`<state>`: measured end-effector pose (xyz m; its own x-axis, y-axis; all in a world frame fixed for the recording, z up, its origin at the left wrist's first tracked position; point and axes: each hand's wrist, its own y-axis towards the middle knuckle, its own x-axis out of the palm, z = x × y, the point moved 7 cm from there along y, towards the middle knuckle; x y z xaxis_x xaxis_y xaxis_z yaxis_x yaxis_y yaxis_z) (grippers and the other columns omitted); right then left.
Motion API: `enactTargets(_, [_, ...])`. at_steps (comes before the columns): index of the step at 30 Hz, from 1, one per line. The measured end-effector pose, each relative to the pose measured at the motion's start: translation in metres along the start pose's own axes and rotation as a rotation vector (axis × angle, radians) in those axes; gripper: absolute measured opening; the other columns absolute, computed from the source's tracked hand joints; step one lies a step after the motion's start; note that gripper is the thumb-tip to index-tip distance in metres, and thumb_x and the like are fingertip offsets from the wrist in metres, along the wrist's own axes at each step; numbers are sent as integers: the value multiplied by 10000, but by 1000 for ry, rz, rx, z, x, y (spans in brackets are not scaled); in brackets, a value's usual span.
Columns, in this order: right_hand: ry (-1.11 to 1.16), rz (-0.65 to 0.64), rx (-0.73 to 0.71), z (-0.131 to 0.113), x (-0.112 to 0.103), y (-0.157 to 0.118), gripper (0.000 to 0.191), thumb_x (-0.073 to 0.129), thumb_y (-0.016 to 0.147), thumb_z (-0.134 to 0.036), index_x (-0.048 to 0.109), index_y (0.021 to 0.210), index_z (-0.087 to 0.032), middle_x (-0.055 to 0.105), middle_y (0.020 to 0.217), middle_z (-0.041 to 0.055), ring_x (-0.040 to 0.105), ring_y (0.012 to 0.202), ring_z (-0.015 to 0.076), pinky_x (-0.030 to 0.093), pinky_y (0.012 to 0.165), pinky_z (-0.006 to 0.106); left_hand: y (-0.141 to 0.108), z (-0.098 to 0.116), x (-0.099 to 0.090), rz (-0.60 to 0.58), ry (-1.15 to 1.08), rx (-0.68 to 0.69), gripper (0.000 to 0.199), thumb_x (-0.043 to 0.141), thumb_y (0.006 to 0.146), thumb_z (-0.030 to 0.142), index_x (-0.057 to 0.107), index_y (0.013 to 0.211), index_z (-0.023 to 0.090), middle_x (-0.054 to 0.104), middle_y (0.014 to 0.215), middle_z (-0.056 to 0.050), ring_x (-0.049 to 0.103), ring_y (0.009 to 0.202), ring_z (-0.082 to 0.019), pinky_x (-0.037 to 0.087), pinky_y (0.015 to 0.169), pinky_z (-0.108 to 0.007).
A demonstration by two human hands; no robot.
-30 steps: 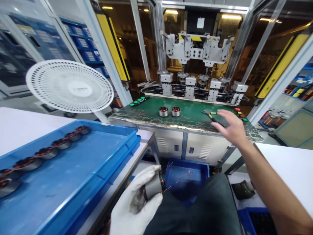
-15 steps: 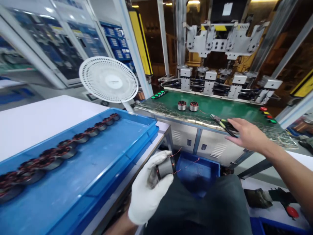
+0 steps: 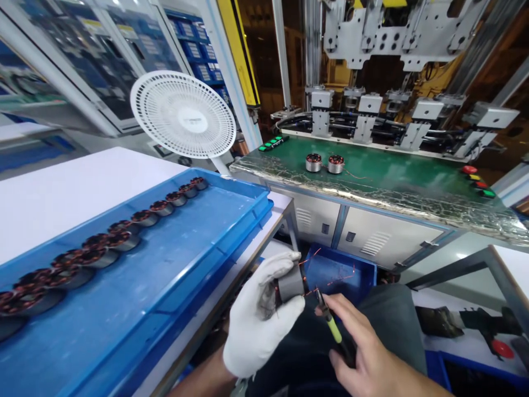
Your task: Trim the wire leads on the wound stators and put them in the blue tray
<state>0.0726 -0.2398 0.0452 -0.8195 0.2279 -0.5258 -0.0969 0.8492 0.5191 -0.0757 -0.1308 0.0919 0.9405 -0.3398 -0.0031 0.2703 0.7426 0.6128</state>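
In my white-gloved left hand (image 3: 258, 317) is a motor stator (image 3: 291, 282), a grey cylinder tipped on its side with thin copper wires sticking out to the right. My bare right hand (image 3: 359, 347) grips wire cutters (image 3: 333, 326) with green and black handles. Their jaws are close to the wire ends at the stator's right side; whether they touch a wire I cannot tell. Two more stators, a left one (image 3: 313, 162) and a right one (image 3: 335, 164), stand upright on the green bench top (image 3: 388, 171).
To the left, a blue tray (image 3: 194, 231) holds a row of stators (image 3: 119, 237) along its far side. Beyond it stands a white fan (image 3: 184, 113). A blue bin (image 3: 363, 270) sits low ahead, under the machine (image 3: 397, 44). Coloured buttons (image 3: 475, 179) line the bench's right end.
My right hand has picked the wire cutters up from the bench edge and brought them down beside the stator. My left hand still holds the stator. The view has shifted slightly.
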Motion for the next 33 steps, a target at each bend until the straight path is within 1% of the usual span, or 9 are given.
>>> enactTargets(4, [63, 17, -18, -5, -4, 6, 884, 524, 654, -27, 392, 1508, -211, 629, 1346, 123, 646, 1200, 224, 556, 1021, 302, -1, -2, 2, -2, -10, -17, 429, 749, 797, 96, 689, 1168, 302, 715, 1245, -4, 664, 1185, -137, 529, 1030, -198])
enactTargets(8, [79, 78, -36, -8, -5, 7, 760, 532, 749, -42, 446, 1478, -236, 715, 1057, 78, 710, 959, 185, 609, 856, 249, -1, -3, 4, -23, -5, -14, 430, 750, 792, 88, 690, 1163, 297, 714, 1242, -14, 662, 1188, -143, 534, 1025, -202])
enactTargets(10, [73, 91, -15, -5, -4, 6, 701, 552, 780, -52, 489, 1452, -242, 724, 981, 67, 716, 900, 184, 608, 855, 258, -1, -4, 2, -34, -3, -3, 430, 743, 794, 83, 689, 1163, 296, 709, 1246, -27, 660, 1193, -155, 544, 1019, -219])
enactTargets(14, [162, 82, 33, 0, -5, 5, 785, 532, 741, -29, 461, 1474, -299, 712, 917, 16, 706, 813, 146, 607, 853, 266, -5, -3, -1, -91, 41, 29, 451, 724, 799, 77, 677, 1187, 302, 689, 1269, -57, 641, 1221, -184, 551, 1022, -267])
enactTargets(19, [128, -51, 95, 2, -5, 7, 867, 525, 638, -40, 466, 1485, -219, 668, 1291, 122, 643, 1211, 243, 541, 1043, 371, -10, 2, -2, -185, 88, 95, 520, 699, 796, 67, 646, 1251, 313, 657, 1310, -98, 639, 1215, -239, 560, 1025, -371])
enactTargets(21, [125, -58, 110, 2, -7, 8, 870, 521, 629, -47, 474, 1483, -208, 651, 1325, 130, 641, 1213, 247, 545, 1038, 365, -9, 3, 0, -215, 101, 116, 523, 693, 796, 66, 635, 1258, 304, 652, 1306, -117, 650, 1196, -258, 573, 1000, -391])
enactTargets(27, [99, 24, 68, 2, -6, 10, 757, 529, 719, -45, 529, 1448, -250, 717, 863, 37, 711, 814, 171, 618, 781, 251, -9, 9, 6, -298, 212, 165, 473, 707, 802, 110, 603, 1228, 289, 671, 1247, -111, 669, 1169, -238, 575, 969, -321])
enactTargets(30, [55, 29, 48, 14, -7, 2, 743, 540, 759, -59, 504, 1467, -280, 727, 871, 38, 728, 812, 177, 624, 739, 234, -11, 20, -7, -300, 336, 119, 419, 707, 817, 143, 604, 1197, 286, 695, 1212, -112, 682, 1149, -242, 580, 954, -316])
enactTargets(33, [-79, -26, 5, 39, -17, -11, 808, 577, 765, -95, 427, 1521, -337, 752, 1096, 55, 750, 946, 232, 650, 746, 266, -8, 37, -40, -306, 576, 43, 319, 706, 828, 208, 655, 1137, 272, 714, 1170, -119, 709, 1079, -246, 595, 891, -294])
